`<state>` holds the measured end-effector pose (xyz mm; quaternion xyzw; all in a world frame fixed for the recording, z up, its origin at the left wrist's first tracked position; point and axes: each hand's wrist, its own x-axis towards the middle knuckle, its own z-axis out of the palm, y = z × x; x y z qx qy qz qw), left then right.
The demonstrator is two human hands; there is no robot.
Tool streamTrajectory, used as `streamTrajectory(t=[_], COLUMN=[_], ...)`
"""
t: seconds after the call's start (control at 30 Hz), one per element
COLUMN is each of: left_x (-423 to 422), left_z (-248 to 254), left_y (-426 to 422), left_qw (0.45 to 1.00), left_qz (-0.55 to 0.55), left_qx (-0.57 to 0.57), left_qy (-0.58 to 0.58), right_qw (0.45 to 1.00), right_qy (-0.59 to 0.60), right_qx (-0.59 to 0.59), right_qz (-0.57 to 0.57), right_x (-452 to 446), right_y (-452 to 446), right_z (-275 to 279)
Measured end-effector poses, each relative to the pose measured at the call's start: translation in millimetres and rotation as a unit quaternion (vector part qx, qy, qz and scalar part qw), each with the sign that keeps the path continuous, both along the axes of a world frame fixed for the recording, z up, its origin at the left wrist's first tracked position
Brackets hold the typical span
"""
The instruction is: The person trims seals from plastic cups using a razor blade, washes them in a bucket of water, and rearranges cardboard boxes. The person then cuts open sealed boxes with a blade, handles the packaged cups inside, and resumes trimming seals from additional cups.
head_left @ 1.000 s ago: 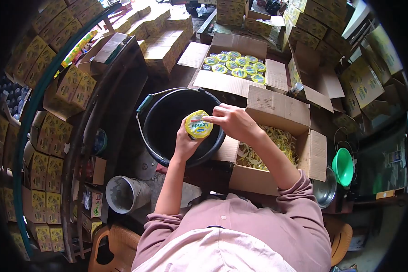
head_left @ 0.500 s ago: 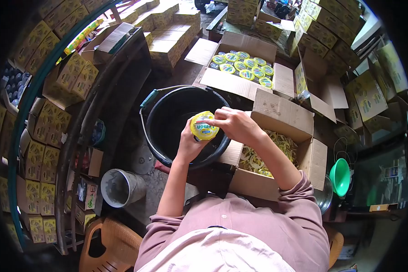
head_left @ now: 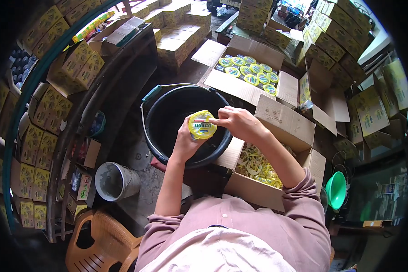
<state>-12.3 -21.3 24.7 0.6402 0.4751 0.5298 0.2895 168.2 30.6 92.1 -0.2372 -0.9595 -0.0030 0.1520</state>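
Note:
My left hand (head_left: 187, 144) is wrapped round the side of a plastic cup with a yellow lid (head_left: 202, 125) printed "Lemon", its top turned up towards me. At the lid's right edge, my right hand (head_left: 238, 123) touches the rim with its index fingertip; its other fingers are curled in, and anything pinched in them is hidden. Both hands are over a large black bucket (head_left: 163, 105) with a wire handle. Below my right forearm stands an open cardboard box (head_left: 285, 119) holding a heap of yellow strips (head_left: 257, 167).
Ahead, an open carton (head_left: 237, 85) holds several yellow-lidded cups (head_left: 251, 79). A grey bucket (head_left: 117, 181) and an orange-brown chair (head_left: 102, 240) are at my left. A green bowl (head_left: 336, 190) is at right. Stacked yellow cartons (head_left: 43, 154) line the left shelves.
My right index finger has drawn back from the lid's face to its right edge, so more of the print shows. The cup stays in my left hand. The view has shifted slightly.

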Motion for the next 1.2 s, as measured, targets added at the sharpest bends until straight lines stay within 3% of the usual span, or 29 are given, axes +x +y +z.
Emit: streamTrajectory(t=[0.33, 0.5, 0.67, 0.83, 0.9, 1.0, 1.2], left_x=[-0.5, 1.1, 1.1, 4.0, 4.6, 3.8, 3.7], left_z=[-3.7, -4.5, -13.3, -9.8, -6.5, -8.9, -5.3], left_y=[0.3, -0.4, 1.4, 0.0, -0.6, -0.1, -1.9], left_qw=[0.995, 0.993, 0.992, 0.994, 0.993, 0.997, 0.997], left_qz=[0.088, 0.116, 0.129, 0.109, 0.113, 0.070, 0.081], left_qx=[-0.010, -0.015, 0.000, -0.002, 0.014, 0.000, -0.009], left_qy=[0.038, -0.016, 0.016, -0.001, 0.035, -0.023, 0.000], right_qw=[1.000, 0.982, 0.943, 0.949, 0.948, 0.947, 0.950], right_qy=[-0.012, 0.126, 0.255, 0.212, 0.211, 0.210, 0.235], right_qx=[-0.023, -0.119, -0.182, -0.209, -0.210, -0.215, -0.184], right_qz=[-0.016, -0.077, -0.111, -0.103, -0.110, -0.113, -0.092], right_x=[30.6, 19.2, -16.4, -30.9, -32.3, -33.5, -36.3], right_y=[12.5, 2.5, -14.4, -22.9, -24.3, -26.6, -24.4], right_z=[23.2, 25.8, 13.1, 14.4, 13.7, 11.1, -1.5])
